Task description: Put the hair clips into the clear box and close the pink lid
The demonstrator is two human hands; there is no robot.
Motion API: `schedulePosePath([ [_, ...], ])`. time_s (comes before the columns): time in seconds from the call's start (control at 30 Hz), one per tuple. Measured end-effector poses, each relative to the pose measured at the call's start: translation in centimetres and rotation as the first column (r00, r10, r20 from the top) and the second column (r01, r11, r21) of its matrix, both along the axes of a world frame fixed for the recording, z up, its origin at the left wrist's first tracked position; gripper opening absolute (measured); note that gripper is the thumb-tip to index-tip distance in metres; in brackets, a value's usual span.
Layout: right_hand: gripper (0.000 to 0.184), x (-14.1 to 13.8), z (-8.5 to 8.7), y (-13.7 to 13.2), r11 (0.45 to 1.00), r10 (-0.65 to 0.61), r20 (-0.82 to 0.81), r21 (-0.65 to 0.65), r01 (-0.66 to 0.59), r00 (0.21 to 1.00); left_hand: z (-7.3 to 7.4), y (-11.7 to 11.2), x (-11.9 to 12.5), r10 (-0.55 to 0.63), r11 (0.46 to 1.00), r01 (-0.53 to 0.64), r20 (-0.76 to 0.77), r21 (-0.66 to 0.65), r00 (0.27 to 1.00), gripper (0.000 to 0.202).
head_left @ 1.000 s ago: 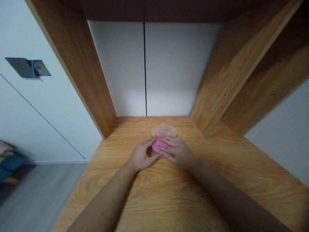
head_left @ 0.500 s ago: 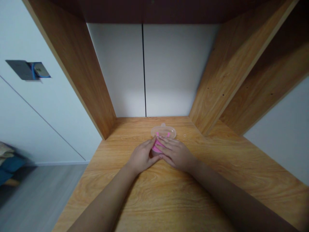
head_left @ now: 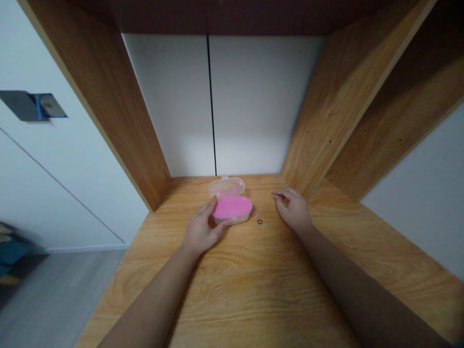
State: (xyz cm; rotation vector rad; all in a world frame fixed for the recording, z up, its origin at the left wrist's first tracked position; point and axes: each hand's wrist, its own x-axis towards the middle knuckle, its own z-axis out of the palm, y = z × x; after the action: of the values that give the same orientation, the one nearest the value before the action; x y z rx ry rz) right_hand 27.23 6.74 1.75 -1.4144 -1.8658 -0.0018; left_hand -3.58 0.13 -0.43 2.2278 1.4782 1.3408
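A clear oval plastic box [head_left: 239, 220] with a pink inner lid [head_left: 232, 207] sits on the wooden surface. Its transparent outer lid [head_left: 227, 187], with a pink handle, lies flipped back behind it. My left hand [head_left: 201, 229] grips the box's left end, thumb at the front and fingers behind. To the right of the box, my right hand [head_left: 294, 209] is low over the surface, its thumb and fingers drawn together; what they hold, if anything, is too small to make out. Between hand and box lie a small black hair tie [head_left: 260, 222] and a few pale and pinkish small bands [head_left: 264, 225].
Wooden upright panels stand at the left [head_left: 137, 125] and right [head_left: 326, 125] of the nook, with a white back wall [head_left: 253, 106] behind the box. A dark shelf [head_left: 217, 17] spans overhead. An open wall socket [head_left: 47, 105] is at the far left.
My right hand has left the box and moved right, low over the surface. My left hand stays on the box's left side. The pink lid and the small bands now show.
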Motion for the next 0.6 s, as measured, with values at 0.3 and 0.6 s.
schedulePosePath([
  [0.3,0.02,-1.1,-1.6,0.3,0.952,0.293,0.185,-0.147,-0.268,0.938,-0.5,0.5,-0.2,0.102,0.994,-0.102,-0.008,-0.04,0.995,0.071],
  [0.6,0.017,-1.8,-2.0,-0.3,0.938,0.321,0.24,-0.213,-0.273,0.916,-0.3,0.3,0.1,0.043,0.996,-0.044,-0.011,-0.079,0.999,0.073],
])
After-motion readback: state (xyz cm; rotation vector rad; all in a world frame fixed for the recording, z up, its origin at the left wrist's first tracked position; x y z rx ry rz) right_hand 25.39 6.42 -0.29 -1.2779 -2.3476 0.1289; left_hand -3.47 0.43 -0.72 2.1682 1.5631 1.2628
